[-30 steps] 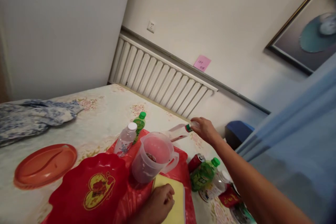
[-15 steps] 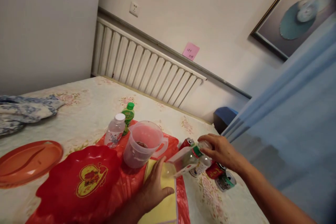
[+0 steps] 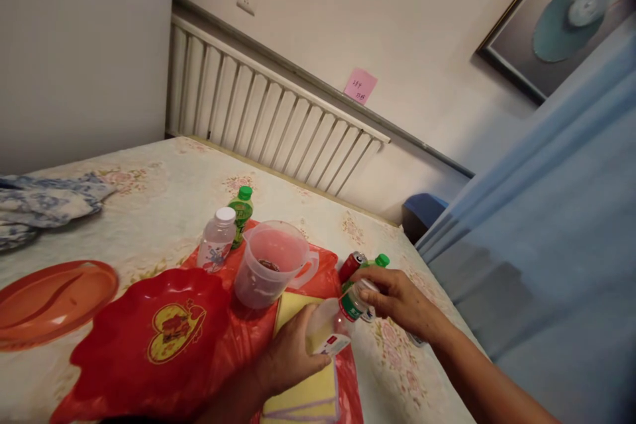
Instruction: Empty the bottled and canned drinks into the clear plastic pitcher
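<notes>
A clear plastic bottle (image 3: 336,326) with a green band and a white label lies tilted between my hands, above yellow cloths. My left hand (image 3: 291,348) is closed around its bottom end, the thumb along the near side. At the other end, my right hand (image 3: 395,298) grips the bottle's top; the fingers partly hide it. Just left of the bottle stands a translucent measuring jug (image 3: 256,285) with some dark thing inside. Behind my right hand are a red can (image 3: 351,266) and a green-capped bottle (image 3: 381,261), partly covered.
A red scalloped tray (image 3: 114,344) and an orange oval plate (image 3: 59,291) lie at left. A white-capped bottle (image 3: 217,242) and a green bottle (image 3: 242,212) stand behind the jug. Folded yellow cloths (image 3: 303,391) rest on red plastic. A blue curtain (image 3: 556,212) hangs at right.
My right hand has moved the bottle left and nearer, away from the cans. My left hand, open beside the bottle before, has closed around its bottom end.
</notes>
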`<action>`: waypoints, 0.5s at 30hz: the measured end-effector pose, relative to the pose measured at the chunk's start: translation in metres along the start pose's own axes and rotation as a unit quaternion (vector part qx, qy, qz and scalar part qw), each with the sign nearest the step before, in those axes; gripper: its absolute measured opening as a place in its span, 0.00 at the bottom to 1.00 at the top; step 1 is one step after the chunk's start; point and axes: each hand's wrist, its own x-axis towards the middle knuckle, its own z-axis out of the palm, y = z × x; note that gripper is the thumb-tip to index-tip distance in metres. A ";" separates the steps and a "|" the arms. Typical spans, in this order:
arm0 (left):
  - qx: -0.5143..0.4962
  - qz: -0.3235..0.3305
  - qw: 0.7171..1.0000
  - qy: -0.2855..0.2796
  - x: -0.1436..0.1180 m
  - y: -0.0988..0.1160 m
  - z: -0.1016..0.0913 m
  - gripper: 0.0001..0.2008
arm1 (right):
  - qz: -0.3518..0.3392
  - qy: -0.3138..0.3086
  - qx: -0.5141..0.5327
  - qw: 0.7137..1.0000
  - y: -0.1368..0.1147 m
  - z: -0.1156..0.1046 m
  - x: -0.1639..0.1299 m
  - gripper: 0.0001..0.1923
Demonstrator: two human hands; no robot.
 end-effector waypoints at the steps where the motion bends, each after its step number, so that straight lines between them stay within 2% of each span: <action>1: -0.006 -0.012 1.000 -0.015 -0.002 0.000 -0.002 0.38 | 0.009 0.000 0.023 1.000 0.002 -0.001 -0.002 0.14; 4: -0.032 -0.037 0.996 -0.069 -0.006 0.000 -0.008 0.41 | 0.045 0.049 0.107 0.992 0.015 0.000 -0.003 0.19; 7: -0.073 -0.044 0.988 -0.125 -0.010 0.000 -0.014 0.41 | 0.097 0.129 0.227 0.960 0.040 0.012 0.001 0.20; 8: -0.090 -0.047 0.985 -0.139 -0.011 0.000 -0.016 0.40 | 0.109 0.140 0.268 0.947 0.049 0.020 0.003 0.21; 11: -0.146 -0.054 0.972 -0.176 -0.014 -0.001 -0.020 0.37 | 0.138 0.121 0.339 0.923 0.076 0.052 0.013 0.21; 13: -0.179 -0.052 0.962 -0.198 -0.015 -0.003 -0.021 0.36 | 0.142 0.111 0.325 0.928 0.090 0.077 0.021 0.21; 15: -0.196 -0.050 0.956 -0.213 -0.015 -0.006 -0.023 0.37 | 0.132 0.106 0.249 0.954 0.101 0.099 0.031 0.25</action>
